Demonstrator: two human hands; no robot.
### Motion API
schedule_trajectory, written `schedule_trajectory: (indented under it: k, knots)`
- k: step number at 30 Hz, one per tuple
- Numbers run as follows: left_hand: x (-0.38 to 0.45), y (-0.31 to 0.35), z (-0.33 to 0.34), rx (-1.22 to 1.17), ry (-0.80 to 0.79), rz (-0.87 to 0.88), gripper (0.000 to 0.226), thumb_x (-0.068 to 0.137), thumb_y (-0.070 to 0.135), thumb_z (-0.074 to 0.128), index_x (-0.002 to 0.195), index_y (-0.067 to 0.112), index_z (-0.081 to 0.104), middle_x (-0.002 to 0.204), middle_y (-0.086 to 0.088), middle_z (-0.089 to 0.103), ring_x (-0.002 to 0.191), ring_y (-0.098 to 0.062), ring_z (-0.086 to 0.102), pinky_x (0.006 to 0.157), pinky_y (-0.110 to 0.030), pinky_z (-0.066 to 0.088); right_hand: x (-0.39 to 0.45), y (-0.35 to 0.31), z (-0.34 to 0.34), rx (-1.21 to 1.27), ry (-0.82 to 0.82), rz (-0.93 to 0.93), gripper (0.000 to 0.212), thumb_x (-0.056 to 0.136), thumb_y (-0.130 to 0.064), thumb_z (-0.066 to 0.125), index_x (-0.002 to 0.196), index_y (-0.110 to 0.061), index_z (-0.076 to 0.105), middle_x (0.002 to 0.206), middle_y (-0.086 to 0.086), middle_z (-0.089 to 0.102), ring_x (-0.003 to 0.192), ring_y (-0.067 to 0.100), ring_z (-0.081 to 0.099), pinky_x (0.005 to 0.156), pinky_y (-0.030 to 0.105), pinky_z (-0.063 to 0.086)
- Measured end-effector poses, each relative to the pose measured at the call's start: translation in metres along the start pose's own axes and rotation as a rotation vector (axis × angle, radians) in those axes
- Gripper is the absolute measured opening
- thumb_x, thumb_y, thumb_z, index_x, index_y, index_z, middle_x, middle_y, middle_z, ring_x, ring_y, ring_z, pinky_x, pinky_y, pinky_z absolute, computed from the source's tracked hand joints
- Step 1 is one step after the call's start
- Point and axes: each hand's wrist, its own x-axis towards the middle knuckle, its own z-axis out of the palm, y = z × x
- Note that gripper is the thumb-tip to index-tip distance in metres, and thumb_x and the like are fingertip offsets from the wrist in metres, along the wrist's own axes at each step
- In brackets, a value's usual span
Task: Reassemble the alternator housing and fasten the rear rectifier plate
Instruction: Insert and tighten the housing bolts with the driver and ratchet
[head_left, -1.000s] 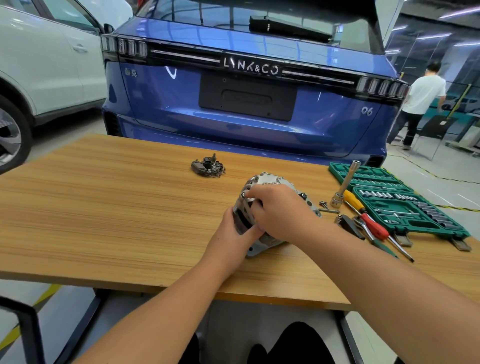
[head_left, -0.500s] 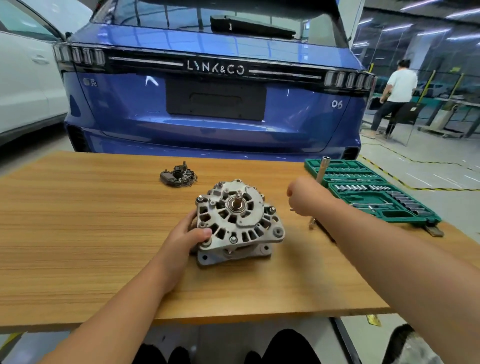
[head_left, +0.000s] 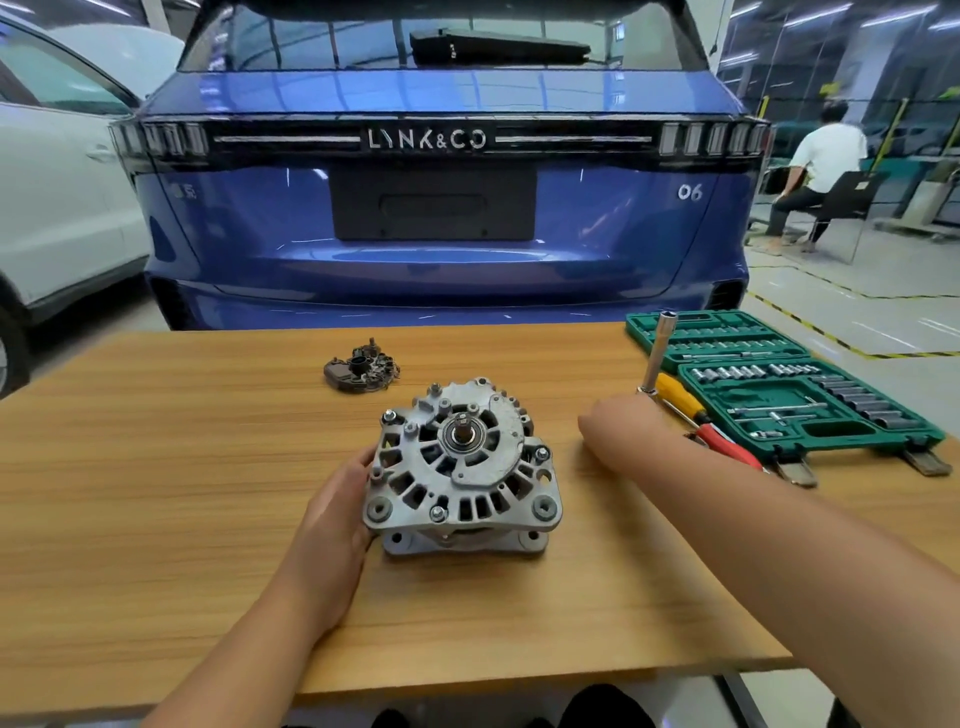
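Here the alternator housing (head_left: 464, 467) is sitting shaft-up near the front of the wooden table (head_left: 156, 467), likely so its bolt heads are facing the person. The left hand (head_left: 337, 499) is cupping its left side, fingers curled against the casting, probably steadying it against turning. The right hand (head_left: 615, 423) is reaching toward the socket driver (head_left: 655, 353) standing beside the green socket set (head_left: 789, 395); whether its fingers are spread or pinching anything I cannot tell. The rectifier plate (head_left: 362, 368) is lying apart, farther back, apparently waiting to be fitted.
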Motion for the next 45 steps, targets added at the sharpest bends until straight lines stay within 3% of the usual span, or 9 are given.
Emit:
schedule_trajectory:
  k: [4, 10, 16, 20, 27, 32, 37, 41, 45]
  knots:
    - [0.009, 0.009, 0.009, -0.025, 0.096, -0.115, 0.105, 0.056, 0.092, 0.064, 0.129, 0.016, 0.062, 0.119, -0.010, 0.073, 0.108, -0.026, 0.072, 0.082, -0.037, 0.057, -0.002, -0.014, -0.003, 0.084, 0.077, -0.108, 0.012, 0.097, -0.014, 0.055, 0.105, -0.016, 0.063, 0.082, 0.001, 0.051, 0.080, 0.023, 0.059, 0.063, 0.037, 0.053]
    - [0.031, 0.031, 0.007, -0.067, 0.132, -0.348, 0.088, 0.065, 0.083, 0.056, 0.127, 0.021, 0.056, 0.115, -0.016, 0.074, 0.102, -0.038, 0.072, 0.089, -0.055, 0.057, -0.009, -0.018, 0.004, 0.245, 0.017, -0.025, 0.022, 0.098, -0.020, 0.050, 0.115, -0.018, 0.064, 0.092, -0.001, 0.050, 0.081, 0.019, 0.050, 0.056, 0.031, 0.043]
    - [0.038, 0.053, 0.011, 0.183, 0.016, -0.449, 0.070, 0.078, 0.076, 0.058, 0.121, 0.020, 0.063, 0.109, -0.014, 0.076, 0.095, -0.035, 0.074, 0.077, -0.046, 0.060, -0.025, -0.026, 0.014, 0.247, 0.084, -0.016, 0.024, 0.099, -0.020, 0.049, 0.123, -0.019, 0.053, 0.108, 0.005, 0.060, 0.094, 0.024, 0.059, 0.068, 0.037, 0.051]
    - [0.036, 0.052, 0.019, 0.129, 0.014, -0.444, 0.054, 0.088, 0.065, 0.058, 0.116, 0.020, 0.069, 0.101, -0.011, 0.078, 0.082, -0.032, 0.076, 0.062, -0.036, 0.059, -0.033, -0.014, -0.006, 0.604, 0.135, 0.070, 0.013, 0.102, -0.023, 0.048, 0.109, -0.020, 0.059, 0.090, -0.003, 0.062, 0.077, 0.015, 0.057, 0.067, 0.034, 0.055]
    - [0.034, 0.052, 0.022, -0.053, -0.025, -0.440, 0.053, 0.085, 0.056, 0.064, 0.116, 0.014, 0.072, 0.111, -0.018, 0.075, 0.096, -0.041, 0.074, 0.069, -0.046, 0.060, -0.066, 0.000, -0.086, 1.625, 0.497, 0.033, 0.006, 0.095, -0.022, 0.068, 0.090, -0.022, 0.071, 0.076, 0.001, 0.070, 0.063, 0.007, 0.065, 0.062, 0.028, 0.061]
    - [0.014, 0.022, 0.017, -0.177, 0.040, -0.313, 0.058, 0.087, 0.065, 0.054, 0.115, 0.018, 0.076, 0.119, -0.016, 0.073, 0.106, -0.033, 0.072, 0.086, -0.042, 0.054, -0.078, -0.019, -0.122, 1.351, 0.608, -0.073, 0.014, 0.100, -0.025, 0.059, 0.090, -0.030, 0.068, 0.076, -0.004, 0.070, 0.071, 0.014, 0.068, 0.065, 0.033, 0.058]
    - [0.000, 0.002, 0.003, -0.189, 0.049, -0.101, 0.103, 0.065, 0.070, 0.080, 0.146, 0.018, 0.043, 0.134, -0.014, 0.065, 0.124, -0.033, 0.062, 0.109, -0.056, 0.042, -0.076, -0.031, -0.128, 1.078, 0.569, -0.137, 0.023, 0.103, -0.022, 0.053, 0.110, -0.014, 0.073, 0.087, -0.008, 0.069, 0.077, 0.010, 0.060, 0.068, 0.026, 0.050]
    - [-0.006, -0.003, 0.009, 0.003, -0.035, -0.047, 0.096, 0.066, 0.066, 0.084, 0.147, 0.034, 0.043, 0.136, -0.006, 0.064, 0.124, -0.031, 0.062, 0.108, -0.060, 0.043, -0.074, -0.033, -0.129, 0.936, 0.542, -0.160, 0.027, 0.104, -0.020, 0.049, 0.110, -0.009, 0.073, 0.102, 0.002, 0.071, 0.093, 0.018, 0.062, 0.082, 0.032, 0.051]
    - [-0.005, -0.004, 0.007, 0.006, -0.071, -0.038, 0.092, 0.068, 0.061, 0.084, 0.147, 0.038, 0.043, 0.138, -0.004, 0.063, 0.124, -0.031, 0.062, 0.106, -0.061, 0.044, -0.070, -0.035, -0.133, 0.931, 0.475, -0.176, 0.031, 0.104, -0.024, 0.048, 0.107, -0.005, 0.072, 0.091, 0.007, 0.072, 0.077, 0.020, 0.063, 0.074, 0.041, 0.056]
